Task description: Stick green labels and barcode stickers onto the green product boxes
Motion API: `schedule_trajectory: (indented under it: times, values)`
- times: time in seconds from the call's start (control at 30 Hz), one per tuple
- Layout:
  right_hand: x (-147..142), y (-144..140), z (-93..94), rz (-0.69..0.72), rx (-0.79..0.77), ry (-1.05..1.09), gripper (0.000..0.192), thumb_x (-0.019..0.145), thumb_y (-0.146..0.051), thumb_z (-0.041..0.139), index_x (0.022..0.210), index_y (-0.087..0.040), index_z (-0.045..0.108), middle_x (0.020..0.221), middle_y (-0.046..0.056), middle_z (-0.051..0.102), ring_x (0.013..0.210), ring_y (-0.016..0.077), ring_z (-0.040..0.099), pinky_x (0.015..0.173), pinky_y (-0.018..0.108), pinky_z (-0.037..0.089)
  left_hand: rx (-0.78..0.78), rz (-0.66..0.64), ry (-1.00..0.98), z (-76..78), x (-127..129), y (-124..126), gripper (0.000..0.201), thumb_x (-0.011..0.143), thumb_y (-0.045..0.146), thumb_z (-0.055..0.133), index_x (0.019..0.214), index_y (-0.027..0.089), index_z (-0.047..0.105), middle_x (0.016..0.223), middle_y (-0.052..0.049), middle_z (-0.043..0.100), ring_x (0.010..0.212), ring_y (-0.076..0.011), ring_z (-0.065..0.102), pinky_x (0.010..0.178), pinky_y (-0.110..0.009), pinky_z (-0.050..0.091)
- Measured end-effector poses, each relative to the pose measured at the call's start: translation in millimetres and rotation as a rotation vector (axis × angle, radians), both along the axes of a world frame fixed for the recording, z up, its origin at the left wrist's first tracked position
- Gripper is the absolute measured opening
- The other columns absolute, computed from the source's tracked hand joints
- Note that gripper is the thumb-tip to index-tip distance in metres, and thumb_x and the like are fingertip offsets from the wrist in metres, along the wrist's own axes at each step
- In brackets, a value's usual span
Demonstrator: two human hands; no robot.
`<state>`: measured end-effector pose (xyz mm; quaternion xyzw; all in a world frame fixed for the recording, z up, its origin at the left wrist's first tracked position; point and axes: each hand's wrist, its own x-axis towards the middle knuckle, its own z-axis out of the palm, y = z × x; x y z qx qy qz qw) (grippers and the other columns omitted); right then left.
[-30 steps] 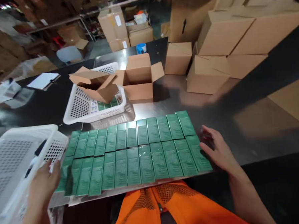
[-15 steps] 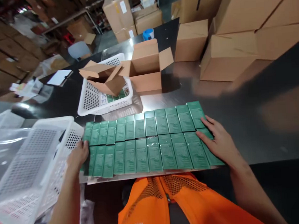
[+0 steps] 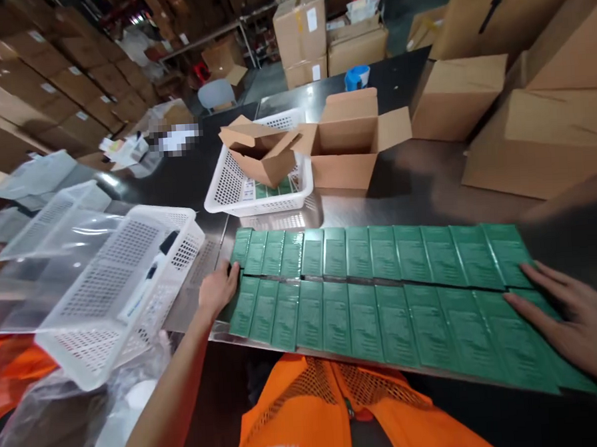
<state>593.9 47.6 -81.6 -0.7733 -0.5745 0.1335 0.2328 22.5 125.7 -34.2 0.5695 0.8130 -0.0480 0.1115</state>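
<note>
Two hands [image 3: 216, 291] [image 3: 578, 322] flanking green boxes [image 3: 377, 293], print unreadable

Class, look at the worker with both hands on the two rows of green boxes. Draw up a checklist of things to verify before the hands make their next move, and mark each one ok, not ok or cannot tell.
1. Left hand touches the left end of the green boxes: ok.
2. Right hand lies flat on the right end of the near row: ok.
3. Rows lie flat and side by side on the steel table: ok.
4. Near row fully on the table: not ok, its front edge reaches the table edge and seems to overhang.
5. Open carton behind the rows has room: cannot tell, its inside is mostly hidden.
6. White basket at the left stands apart from the rows: ok.
</note>
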Motion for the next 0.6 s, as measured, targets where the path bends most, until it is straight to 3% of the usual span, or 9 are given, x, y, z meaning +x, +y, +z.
schedule_trajectory:
  times: [0.2, 0.33, 0.43, 0.5, 0.6]
  values:
    - [70, -13, 10.2, 0.013, -0.019, -0.095, 0.075, 0.076, -0.088, 0.042, 0.122, -0.033, 0.060, 0.139, 0.018, 0.057, 0.132, 0.0411, 0.050, 0.107, 0.059, 0.043, -0.030, -0.161, -0.137, -7.0, 49, -10, 0.050, 0.100, 0.050, 0.023, 0.107, 0.017, 0.060, 0.092, -0.020, 0.073, 0.092, -0.0394, 0.070, 0.074, -0.042, 0.046]
    - [93, -8, 14.5, 0.115, -0.005, -0.259, 0.071, 0.066, -0.091, 0.046, 0.108, -0.037, 0.063, 0.121, 0.018, 0.064, 0.119, 0.0486, 0.057, 0.091, 0.069, 0.050, -0.020, -0.153, -0.238, -5.3, 50, -11, 0.055, 0.099, 0.054, 0.023, 0.112, 0.017, 0.062, 0.095, -0.019, 0.075, 0.095, -0.0387, 0.070, 0.076, -0.042, 0.048]
    - [59, 14, 31.8, 0.201, 0.069, -0.412, 0.078, 0.071, -0.089, 0.045, 0.120, -0.030, 0.061, 0.128, 0.022, 0.059, 0.121, 0.0517, 0.054, 0.090, 0.070, 0.050, -0.001, -0.091, -0.344, -3.5, 35, -18, 0.060, 0.100, 0.055, 0.019, 0.129, 0.019, 0.058, 0.098, -0.013, 0.076, 0.093, -0.0316, 0.072, 0.078, -0.038, 0.050]
    - [10, 34, 46.5, 0.352, 0.130, -0.382, 0.079, 0.080, -0.081, 0.043, 0.135, -0.025, 0.051, 0.135, 0.024, 0.054, 0.129, 0.0472, 0.050, 0.099, 0.064, 0.049, 0.041, -0.030, -0.480, -5.0, 22, -32, 0.062, 0.100, 0.057, 0.022, 0.139, 0.020, 0.051, 0.093, -0.009, 0.076, 0.085, -0.0269, 0.073, 0.075, -0.035, 0.052]
    - [-79, 66, 63.0, 0.609, 0.117, -0.266, 0.063, 0.088, -0.065, 0.052, 0.141, -0.031, 0.045, 0.139, 0.016, 0.054, 0.129, 0.0388, 0.053, 0.101, 0.055, 0.051, 0.172, 0.027, -0.652, -13.3, 10, -64, 0.061, 0.096, 0.059, 0.037, 0.138, 0.018, 0.053, 0.085, -0.006, 0.074, 0.075, -0.0233, 0.072, 0.072, -0.034, 0.054]
